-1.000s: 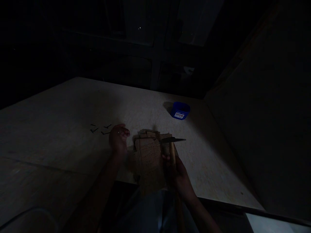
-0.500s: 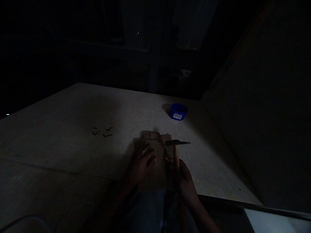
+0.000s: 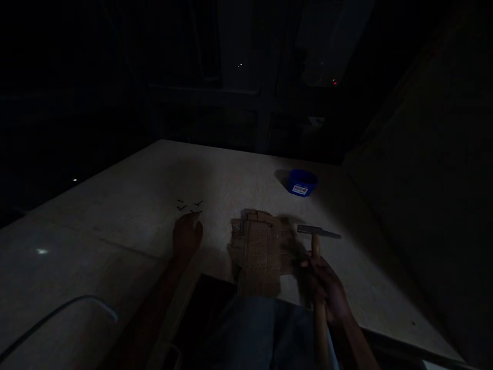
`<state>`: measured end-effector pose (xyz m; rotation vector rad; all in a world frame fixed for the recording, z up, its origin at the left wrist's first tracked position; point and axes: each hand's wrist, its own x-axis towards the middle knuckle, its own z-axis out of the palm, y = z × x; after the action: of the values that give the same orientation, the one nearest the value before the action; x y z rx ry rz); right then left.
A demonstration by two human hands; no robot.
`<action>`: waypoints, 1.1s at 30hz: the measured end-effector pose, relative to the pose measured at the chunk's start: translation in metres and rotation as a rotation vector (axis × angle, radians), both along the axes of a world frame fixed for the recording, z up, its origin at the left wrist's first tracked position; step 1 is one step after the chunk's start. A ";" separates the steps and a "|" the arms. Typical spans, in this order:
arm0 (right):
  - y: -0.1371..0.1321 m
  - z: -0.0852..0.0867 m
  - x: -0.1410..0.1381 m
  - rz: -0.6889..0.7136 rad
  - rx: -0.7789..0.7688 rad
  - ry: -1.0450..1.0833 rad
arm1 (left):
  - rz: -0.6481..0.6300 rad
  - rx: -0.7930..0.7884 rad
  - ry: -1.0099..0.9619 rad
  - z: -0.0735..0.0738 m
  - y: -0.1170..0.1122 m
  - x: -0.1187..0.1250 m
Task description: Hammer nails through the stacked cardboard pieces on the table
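Note:
My left hand [image 3: 187, 235] reaches over the table to several small dark nails [image 3: 182, 207], its fingertips at the nearest of them. Its thumb stands apart from the fingers, which curl down and are partly hidden. My right hand [image 3: 327, 282] is wrapped round the wooden handle of a hammer [image 3: 316, 244], held head up to the right of the cardboard. A stack of worn brown cardboard pieces [image 3: 262, 252] lies at the table's near edge, between my hands. A thin dark line, perhaps a nail, shows near its top; the darkness blurs it.
A blue plastic tub [image 3: 302, 183] with a white label stands at the back right of the pale table [image 3: 239, 174]. A dark wall or panel [image 3: 419, 169] borders the right side. A cable [image 3: 77, 300] curves across the lower left.
My left hand has left the cardboard and moved left to the nails. My right hand has shifted right with the hammer, away from the cardboard. The whole view has shifted slightly.

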<state>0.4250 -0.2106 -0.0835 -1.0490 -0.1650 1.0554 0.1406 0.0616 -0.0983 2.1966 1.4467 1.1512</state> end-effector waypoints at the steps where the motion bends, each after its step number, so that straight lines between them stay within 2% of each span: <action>1: -0.001 -0.004 0.005 0.020 0.024 0.056 | 0.043 -0.042 0.042 -0.003 0.009 -0.011; 3: -0.004 -0.009 0.013 0.038 0.066 0.129 | 0.085 -0.106 0.101 -0.007 0.022 -0.027; 5: -0.007 -0.012 0.018 0.056 0.090 0.163 | 0.076 -0.136 0.119 -0.009 0.033 -0.032; 12: -0.011 -0.012 0.021 0.161 0.088 0.205 | -0.003 -0.186 0.069 -0.004 0.064 -0.027; 17: -0.006 -0.005 0.018 0.181 0.126 0.275 | -0.062 -0.218 -0.041 0.007 0.071 -0.038; 20: -0.004 -0.004 0.017 0.184 0.143 0.270 | -0.088 -0.217 -0.143 0.016 0.067 -0.034; 22: -0.003 -0.006 0.017 0.179 0.151 0.272 | -0.085 -0.204 -0.223 0.023 0.060 -0.020; 25: -0.002 -0.009 0.017 0.163 0.153 0.266 | -0.120 -0.198 -0.377 0.037 0.040 0.017; 27: -0.002 -0.009 0.016 0.147 0.144 0.252 | -0.255 -0.245 -0.555 0.048 0.022 0.049; 30: -0.002 -0.007 0.012 0.097 0.129 0.216 | -0.489 -0.388 -0.554 0.059 -0.007 0.093; 33: -0.001 -0.003 0.007 0.046 0.105 0.156 | -0.590 -0.569 -0.574 0.059 -0.026 0.125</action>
<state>0.4316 -0.2114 -0.0866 -0.8677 -0.1174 1.1536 0.2654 0.0351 -0.0396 1.5462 0.6905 0.8966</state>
